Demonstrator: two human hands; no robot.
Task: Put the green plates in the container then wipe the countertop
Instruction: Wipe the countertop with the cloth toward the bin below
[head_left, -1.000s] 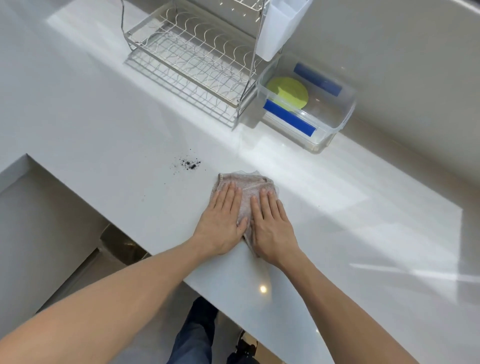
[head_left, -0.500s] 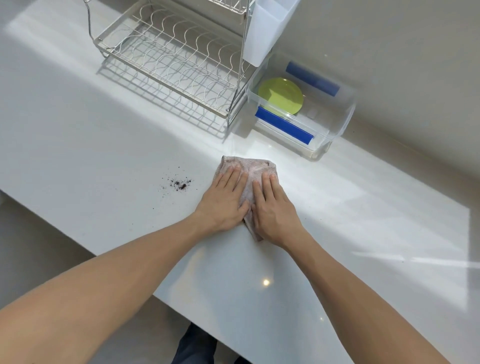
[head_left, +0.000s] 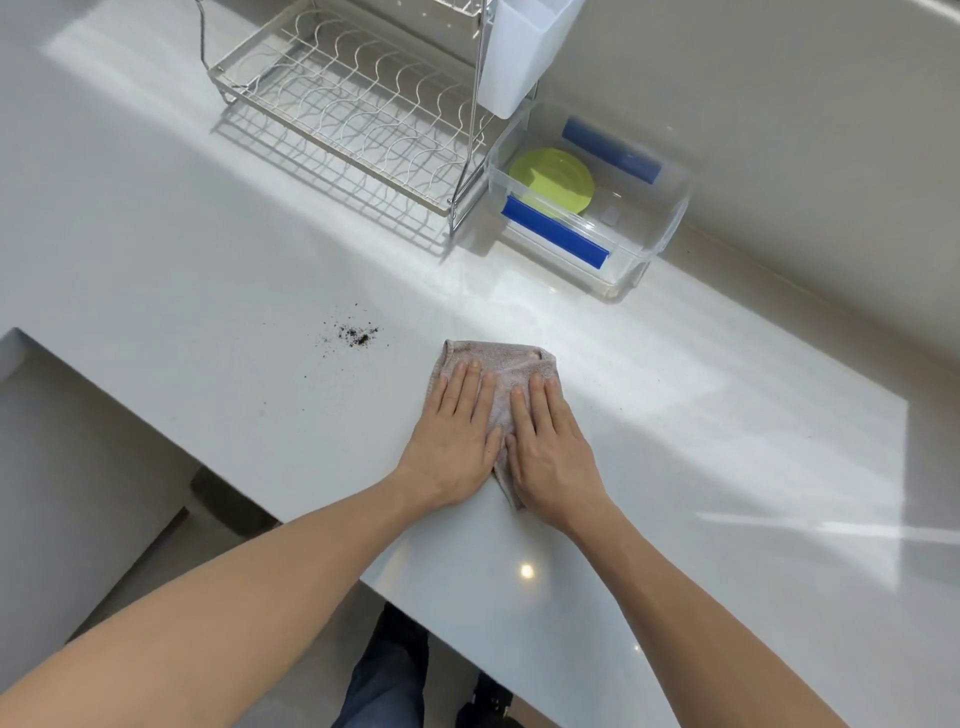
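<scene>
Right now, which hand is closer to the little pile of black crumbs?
Left. The left hand presses the cloth just right of the crumbs; the right hand lies beside it, farther from them.

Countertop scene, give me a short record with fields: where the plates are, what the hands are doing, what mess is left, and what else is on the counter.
plates: green plates lie inside the clear container with blue clips
hands: left hand and right hand press flat, side by side, on the cloth
cloth: pinkish, folded, lying on the white countertop
mess: dark crumbs to the left of the cloth, not yet wiped
other: wire dish rack, no dishes visible in it, left of the container
</scene>
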